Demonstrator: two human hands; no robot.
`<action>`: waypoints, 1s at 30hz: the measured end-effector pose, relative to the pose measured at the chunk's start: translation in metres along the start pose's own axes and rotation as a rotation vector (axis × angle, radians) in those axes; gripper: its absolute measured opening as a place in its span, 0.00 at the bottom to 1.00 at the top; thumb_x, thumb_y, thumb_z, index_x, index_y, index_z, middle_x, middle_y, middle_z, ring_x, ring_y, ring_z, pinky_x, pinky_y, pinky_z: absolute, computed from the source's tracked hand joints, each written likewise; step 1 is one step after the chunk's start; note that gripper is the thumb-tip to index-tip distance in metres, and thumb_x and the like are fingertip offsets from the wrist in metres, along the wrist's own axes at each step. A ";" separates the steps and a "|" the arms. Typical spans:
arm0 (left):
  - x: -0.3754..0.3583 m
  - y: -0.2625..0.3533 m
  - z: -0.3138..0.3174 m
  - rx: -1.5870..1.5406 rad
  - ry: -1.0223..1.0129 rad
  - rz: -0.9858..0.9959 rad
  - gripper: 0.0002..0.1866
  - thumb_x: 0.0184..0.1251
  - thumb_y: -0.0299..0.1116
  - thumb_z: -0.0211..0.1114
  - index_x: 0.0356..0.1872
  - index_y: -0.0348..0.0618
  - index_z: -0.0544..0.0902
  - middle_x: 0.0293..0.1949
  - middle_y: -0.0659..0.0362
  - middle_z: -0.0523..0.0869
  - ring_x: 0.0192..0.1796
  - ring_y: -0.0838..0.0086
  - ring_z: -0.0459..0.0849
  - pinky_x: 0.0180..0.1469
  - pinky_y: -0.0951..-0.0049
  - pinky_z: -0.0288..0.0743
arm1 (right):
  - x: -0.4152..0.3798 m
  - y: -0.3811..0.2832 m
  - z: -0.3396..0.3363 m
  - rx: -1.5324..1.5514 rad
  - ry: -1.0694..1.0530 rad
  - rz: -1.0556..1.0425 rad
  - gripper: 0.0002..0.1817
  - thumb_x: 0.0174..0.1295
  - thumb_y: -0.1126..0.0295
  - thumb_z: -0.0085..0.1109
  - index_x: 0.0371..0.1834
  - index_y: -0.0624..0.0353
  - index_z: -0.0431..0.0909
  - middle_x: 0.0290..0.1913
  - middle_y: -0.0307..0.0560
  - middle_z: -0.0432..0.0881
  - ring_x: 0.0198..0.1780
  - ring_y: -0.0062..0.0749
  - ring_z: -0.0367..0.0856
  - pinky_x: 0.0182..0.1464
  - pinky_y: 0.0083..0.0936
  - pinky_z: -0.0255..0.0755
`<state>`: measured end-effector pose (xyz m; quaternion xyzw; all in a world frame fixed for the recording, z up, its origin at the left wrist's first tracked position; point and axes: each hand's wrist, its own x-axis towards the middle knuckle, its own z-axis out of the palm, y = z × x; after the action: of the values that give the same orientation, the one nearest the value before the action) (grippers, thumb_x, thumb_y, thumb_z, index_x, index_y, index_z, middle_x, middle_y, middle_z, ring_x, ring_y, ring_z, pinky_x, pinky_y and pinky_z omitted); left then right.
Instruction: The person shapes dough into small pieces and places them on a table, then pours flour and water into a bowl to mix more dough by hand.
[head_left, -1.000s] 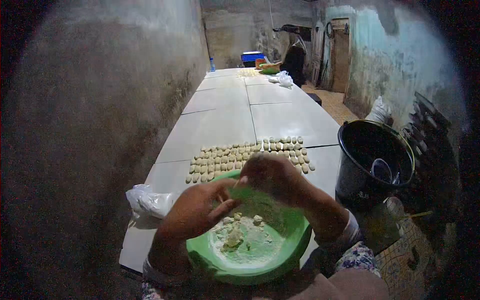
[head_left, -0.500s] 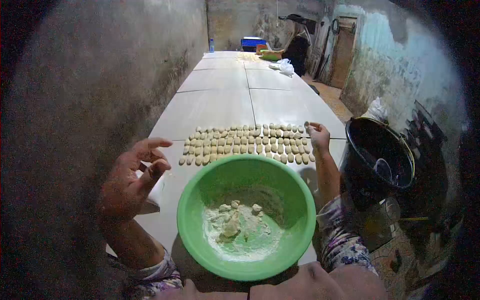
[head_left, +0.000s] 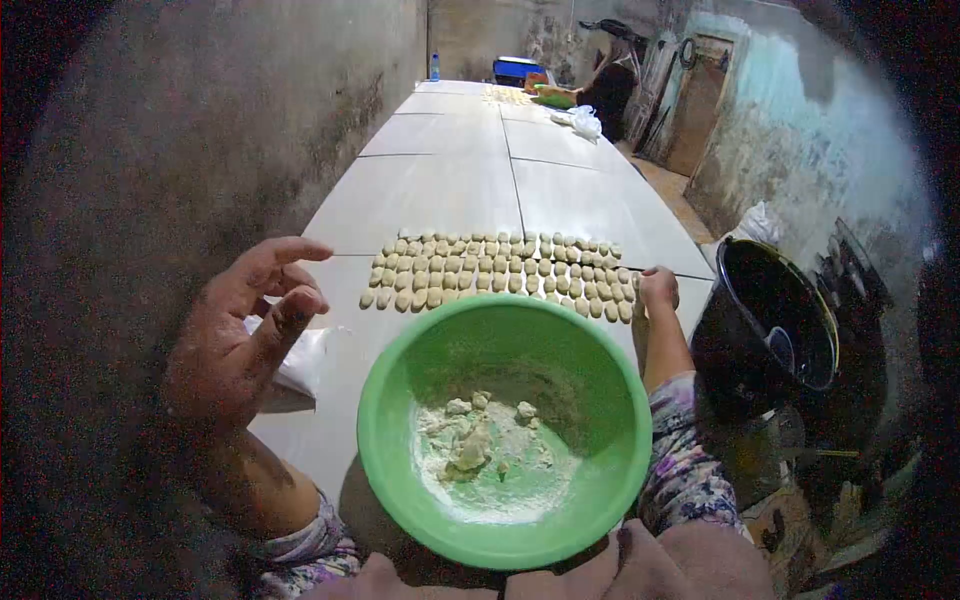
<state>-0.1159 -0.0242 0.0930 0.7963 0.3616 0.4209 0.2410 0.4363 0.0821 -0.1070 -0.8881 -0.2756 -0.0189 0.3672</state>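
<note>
My left hand (head_left: 235, 330) is raised left of the bowl, thumb and forefinger apart, with nothing visible between them. At the right end of the dough rows, my right hand (head_left: 660, 290) has its fingers closed, and a small dough piece shows at the fingertips. Several rows of small oval dough pieces (head_left: 455, 265) lie side by side on the table. In front of me stands a green bowl (head_left: 375, 420) holding white flour (head_left: 490, 505) and several dough lumps (head_left: 473, 450). The bowl's far rim hides part of the nearest row.
The long white table (head_left: 440, 190) runs away from me along a wall. A white bag (head_left: 300, 365) lies behind my left hand. On the right stands a black bucket (head_left: 725, 330). At the far end are a person (head_left: 608, 95), a blue crate (head_left: 518, 70) and a bottle (head_left: 435, 68).
My right hand has moved from the end of the farthest row to a nearer row. My left hand stays raised with its fingers apart. The camera view has shifted slightly.
</note>
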 end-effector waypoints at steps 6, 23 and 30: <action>-0.001 0.003 -0.002 0.024 -0.006 -0.026 0.29 0.63 0.56 0.58 0.50 0.39 0.75 0.32 0.58 0.78 0.40 0.75 0.77 0.48 0.71 0.70 | 0.009 0.004 0.007 -0.220 0.090 -0.135 0.08 0.49 0.64 0.63 0.30 0.54 0.83 0.33 0.51 0.84 0.38 0.42 0.83 0.41 0.35 0.75; -0.004 -0.002 -0.009 0.005 0.001 -0.020 0.29 0.64 0.56 0.57 0.50 0.38 0.76 0.32 0.57 0.79 0.40 0.75 0.77 0.47 0.70 0.71 | -0.017 -0.056 -0.050 0.045 0.027 -0.546 0.16 0.55 0.66 0.61 0.47 0.58 0.78 0.37 0.53 0.82 0.40 0.38 0.80 0.44 0.32 0.72; 0.006 0.006 -0.001 0.062 -0.172 -0.050 0.25 0.64 0.51 0.59 0.50 0.40 0.76 0.33 0.53 0.81 0.36 0.70 0.78 0.44 0.69 0.72 | -0.219 -0.169 -0.165 0.123 -0.679 -1.295 0.12 0.57 0.66 0.60 0.41 0.58 0.77 0.35 0.47 0.79 0.37 0.34 0.77 0.40 0.31 0.71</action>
<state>-0.1124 -0.0228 0.1004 0.8272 0.3723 0.3335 0.2568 0.1937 -0.0336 0.0698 -0.4818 -0.8445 0.0594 0.2262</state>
